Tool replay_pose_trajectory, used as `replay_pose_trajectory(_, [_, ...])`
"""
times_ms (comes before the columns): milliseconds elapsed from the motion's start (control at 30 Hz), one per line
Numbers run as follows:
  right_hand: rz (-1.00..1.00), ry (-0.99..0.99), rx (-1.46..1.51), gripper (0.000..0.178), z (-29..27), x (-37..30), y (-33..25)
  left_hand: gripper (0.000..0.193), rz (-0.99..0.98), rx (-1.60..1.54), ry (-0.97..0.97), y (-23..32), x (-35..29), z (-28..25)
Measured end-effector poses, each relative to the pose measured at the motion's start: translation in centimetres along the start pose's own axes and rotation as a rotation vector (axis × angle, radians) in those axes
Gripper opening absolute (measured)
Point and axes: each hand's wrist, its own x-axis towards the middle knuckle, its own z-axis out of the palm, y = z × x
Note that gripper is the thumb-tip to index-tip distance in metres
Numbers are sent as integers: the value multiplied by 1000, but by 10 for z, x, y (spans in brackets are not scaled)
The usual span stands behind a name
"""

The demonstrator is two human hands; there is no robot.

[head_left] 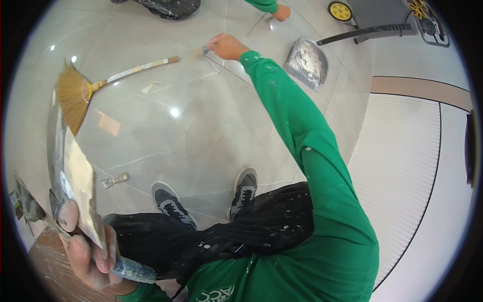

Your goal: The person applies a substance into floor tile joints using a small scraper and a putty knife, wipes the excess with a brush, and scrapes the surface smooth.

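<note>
My left hand point(90, 254) is closed round the blue, smeared handle of a putty knife point(133, 270). A broad layer of cream putty point(79, 168) lies along its raised blade, and a second, grey-crusted flat piece point(29, 201) shows beside that hand. My right hand point(227, 47) reaches far forward over the floor. Its fingers are pinched on a small grey and tan tool point(202, 51), too blurred to name. Just left of that tool is the end of a straw broom point(75, 93), which lies on the floor.
A dustpan point(307, 63) with pale debris lies right of my right hand. Beyond are another person's hand point(283, 13), a grey wheeled unit point(385, 20) and a black bag point(173, 7). A small scraper point(115, 180) lies left of my shoes point(173, 204). White ribbed panelling point(397, 166) stands at right.
</note>
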Motion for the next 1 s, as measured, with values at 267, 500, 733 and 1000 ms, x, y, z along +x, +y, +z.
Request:
replay_pose_trajectory(267, [357, -591, -352, 28, -29, -97, 48, 52, 11, -48, -17, -1, 4, -12])
replay_pose_trajectory(500, [618, -185, -238, 38, -52, -22, -57, 50, 17, -77, -68, -2, -5, -16])
replay_pose_trajectory(733, [454, -32, 591, 30, -27, -43, -78, 31, -32, 19, -41, 3, -3, 1])
replay_pose_trajectory(1000, [239, -185, 381, 27, -33, -82, -84, 46, 13, 43, -94, 3, 0, 1])
